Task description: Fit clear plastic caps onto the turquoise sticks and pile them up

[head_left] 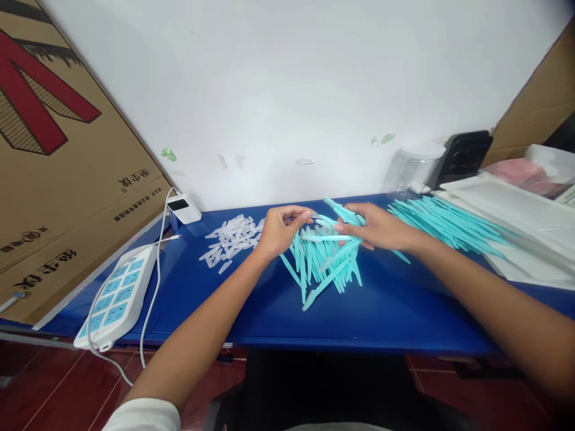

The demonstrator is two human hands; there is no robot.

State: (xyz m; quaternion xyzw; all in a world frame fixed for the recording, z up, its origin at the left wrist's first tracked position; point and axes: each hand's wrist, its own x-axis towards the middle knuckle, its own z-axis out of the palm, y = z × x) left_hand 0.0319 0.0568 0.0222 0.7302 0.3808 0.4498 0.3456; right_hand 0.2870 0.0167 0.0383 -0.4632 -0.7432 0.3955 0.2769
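Note:
My right hand [366, 226] is closed around several turquoise eyebrow razors [338, 209], their ends pointing left. At the tip of one of them, my left hand [282, 228] pinches with thumb and forefinger; a small greyish blade end shows beside the fingertips. Whether a cap sits between those fingers is hidden. Below both hands lies a loose heap of turquoise eyebrow razors [321, 260], some with pale tips. Left of my left hand is a spread pile of small translucent white blade caps [233, 238].
More turquoise razors [444, 221] lie on the right beside white plastic sheets [507, 209]. Behind them stand a clear jar [420, 164] and a black device [465, 157]. A power strip [119, 296], cables and a small white box [185, 208] occupy the left of the blue table [386, 317].

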